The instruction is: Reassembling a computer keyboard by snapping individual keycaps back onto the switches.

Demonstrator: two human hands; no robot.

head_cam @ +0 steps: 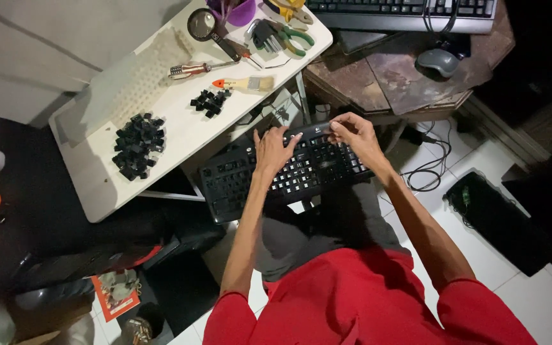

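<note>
Centrally in the frame, a black keyboard (285, 169) is rested across the person's lap, tilted slightly, with several key positions seemingly bare. The left hand (273, 150) is laid flat on its keys, fingers spread and clamped on nothing; the right hand (352, 131) is pinched together at the keyboard's upper edge, though whether a keycap is held there cannot be told. Keycap removal is judged to be the step in hand, and a firm upward pull on a single cap is what the next move calls for (the board being steadied meanwhile). To the upper left, a white table (97, 185) is seen bearing a large pile of black keycaps (138, 145), a smaller pile (210, 102), a brush (250, 83), a screwdriver (199, 68), pliers (295, 37) and a magnifying glass (202, 25). Beyond, a worn desk (391, 76) with a second keyboard (404, 13) and mouse (439, 61) is visible above a white tiled floor (519, 281).
</note>
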